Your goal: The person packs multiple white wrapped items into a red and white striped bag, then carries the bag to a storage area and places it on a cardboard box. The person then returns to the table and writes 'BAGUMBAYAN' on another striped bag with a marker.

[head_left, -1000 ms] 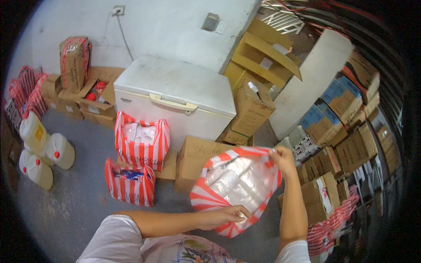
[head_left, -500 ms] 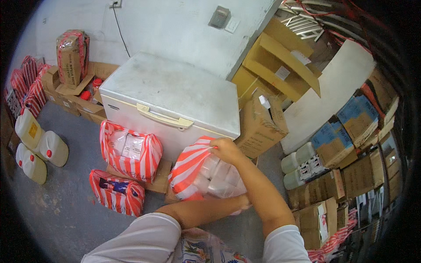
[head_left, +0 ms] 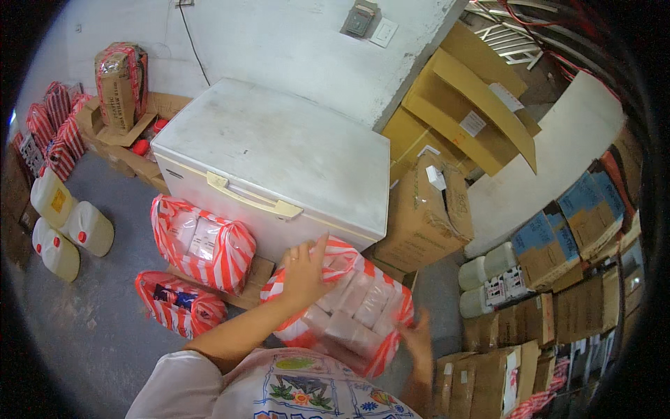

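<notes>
- Striped bag (head_left: 386, 355), red and white, sits in front of the person, just beyond the printed white shirt (head_left: 300, 384); its wide mouth faces up and shows rows of clear-wrapped packs (head_left: 357, 307).
- Left hand (head_left: 306, 271) lies at the upper-left rim of this bag, fingers bent near the film; whether they pinch it, I cannot tell.
- Right hand (head_left: 417, 339) is blurred beside the bag's right edge, thumb and fingers seemingly apart; whether it touches the plastic, I cannot tell.
- Left of the bag, a small striped bag (head_left: 207, 315) holds something dark blue, on the grey floor (head_left: 112, 307).
- Just behind that one, a medium striped bag (head_left: 237, 262) holds white packs under clear film, with brown cardboard (head_left: 258, 276) beside it.
- Toward the right, brown cartons (head_left: 481, 380) stand low, with pale containers (head_left: 481, 274) and blue-and-brown boxes (head_left: 548, 244) beyond.
- Well apart on the left, white jugs (head_left: 92, 227) with red caps stand close together.
- Behind the bags, a white chest freezer (head_left: 279, 146) has its lid down and a cream handle (head_left: 251, 198) across the front.
- At its right end stands a tall brown carton (head_left: 422, 223), with open yellowish cartons (head_left: 460, 105) farther back.
- Beyond the freezer's left end, a taped carton (head_left: 118, 91) stands upright near the pale wall (head_left: 265, 42).
</notes>
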`<state>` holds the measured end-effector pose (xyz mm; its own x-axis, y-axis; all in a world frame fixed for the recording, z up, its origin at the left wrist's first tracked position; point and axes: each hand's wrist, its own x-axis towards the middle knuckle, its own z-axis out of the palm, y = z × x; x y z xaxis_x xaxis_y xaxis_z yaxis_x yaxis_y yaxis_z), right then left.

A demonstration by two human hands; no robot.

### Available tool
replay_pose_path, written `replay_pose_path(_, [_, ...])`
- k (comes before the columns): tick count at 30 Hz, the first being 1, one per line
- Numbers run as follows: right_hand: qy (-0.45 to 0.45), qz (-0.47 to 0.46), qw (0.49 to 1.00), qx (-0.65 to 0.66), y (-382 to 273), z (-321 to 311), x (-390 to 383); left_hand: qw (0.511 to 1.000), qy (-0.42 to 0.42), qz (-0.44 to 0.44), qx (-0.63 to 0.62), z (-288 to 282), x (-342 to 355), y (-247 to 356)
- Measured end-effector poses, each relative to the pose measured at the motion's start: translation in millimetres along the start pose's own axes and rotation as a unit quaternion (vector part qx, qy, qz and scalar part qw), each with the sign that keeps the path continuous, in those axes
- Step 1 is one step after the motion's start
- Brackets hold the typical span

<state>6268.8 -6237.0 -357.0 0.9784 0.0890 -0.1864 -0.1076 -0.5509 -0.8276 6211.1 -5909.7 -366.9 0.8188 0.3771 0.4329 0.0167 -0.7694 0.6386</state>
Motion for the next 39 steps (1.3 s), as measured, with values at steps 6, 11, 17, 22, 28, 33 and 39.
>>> replay_pose_path(6, [0.061, -0.062, 0.907, 0.413, -14, -11, 38, 0.778, -0.125, -0.249, -0.563, 1, 60, -7])
replay_pose_path(11, [-0.019, -0.063, 0.857, 0.511, -54, -43, 62, 0.835, -0.082, -0.200, -0.506, -27, 79, 11])
replay_pose_path(17, [-0.113, -0.040, 0.863, 0.491, -63, -40, 110, 0.817, -0.034, -0.238, -0.525, -34, 65, 28])
replay_pose_path(22, [-0.132, -0.051, 0.892, 0.428, -38, -44, 138, 0.847, -0.023, -0.232, -0.478, -22, 42, 38])
replay_pose_path(28, [-0.168, -0.052, 0.894, 0.411, -18, -53, 180, 0.835, -0.056, -0.232, -0.495, -8, 37, 41])
replay_pose_path(33, [-0.194, -0.068, 0.901, 0.382, -3, -40, 208, 0.906, -0.046, -0.243, -0.344, -18, 16, 40])
replay_pose_path(39, [-0.189, 0.018, 0.946, 0.264, 14, -77, 155, 0.952, 0.021, -0.212, -0.222, -61, -124, -53])
